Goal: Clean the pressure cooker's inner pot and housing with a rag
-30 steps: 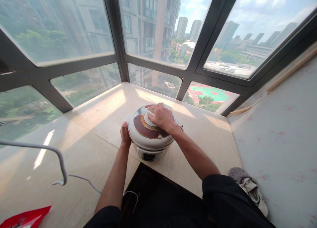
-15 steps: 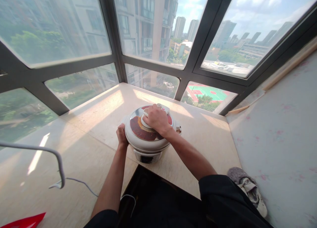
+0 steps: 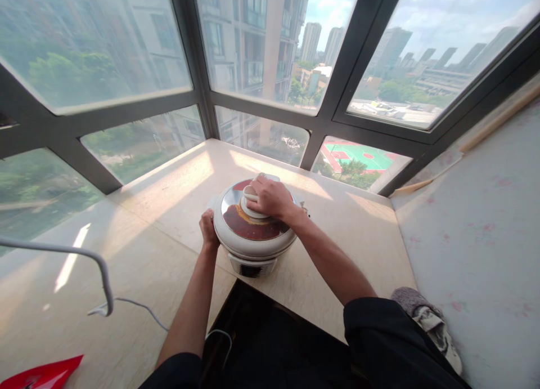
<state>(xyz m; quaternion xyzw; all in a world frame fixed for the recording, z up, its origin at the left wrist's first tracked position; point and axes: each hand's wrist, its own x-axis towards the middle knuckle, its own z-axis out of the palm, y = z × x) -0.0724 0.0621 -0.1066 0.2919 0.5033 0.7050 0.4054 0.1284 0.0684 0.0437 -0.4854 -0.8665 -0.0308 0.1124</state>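
A white electric pressure cooker (image 3: 253, 250) stands upright on the pale stone sill. Its lid (image 3: 253, 229) sits on top, with a reddish-brown patterned and mirror-like centre. My right hand (image 3: 272, 197) is closed around the white knob handle (image 3: 252, 200) in the lid's middle, fingers partly hidden from view. At the cooker's left side, my left hand (image 3: 208, 229) is closed on the side handle, which the fingers cover. A dark control panel (image 3: 250, 269) faces me at the front.
Window frames (image 3: 203, 119) close off the back. To the right is a flowered wall (image 3: 472, 237) with a crumpled grey cloth (image 3: 426, 316) at its foot. A grey bent tube (image 3: 99, 265), a thin cable (image 3: 143, 307) and a red packet (image 3: 50, 373) lie on the left.
My right hand has turned the lid slightly anticlockwise, its rear valve shifting left. My left hand keeps its place on the cooker's side. The view has shifted a little.
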